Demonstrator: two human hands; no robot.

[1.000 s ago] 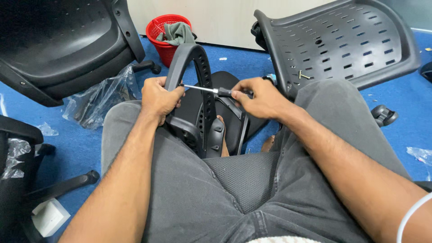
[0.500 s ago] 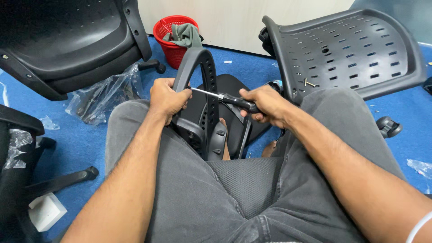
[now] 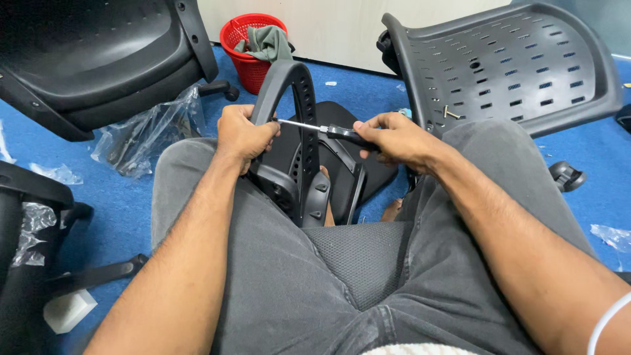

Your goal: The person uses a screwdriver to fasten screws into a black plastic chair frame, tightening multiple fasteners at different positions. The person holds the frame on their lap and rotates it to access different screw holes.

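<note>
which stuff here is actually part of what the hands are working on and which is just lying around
In hand:
- left hand, gripping the black armrest loop
- right hand, holding the screwdriver with its shaft pointed at the loop

Lying about:
- red basket with a green cloth
- perforated seat shell
- clear plastic bag
- loose caster
- blue carpet

Blue carpet floor point(image 3: 138, 204) carries everything. A red basket point(image 3: 250, 46) stands beyond the left hand point(image 3: 244, 135). Crumpled clear plastic point(image 3: 148, 135) lies left of it.
</note>
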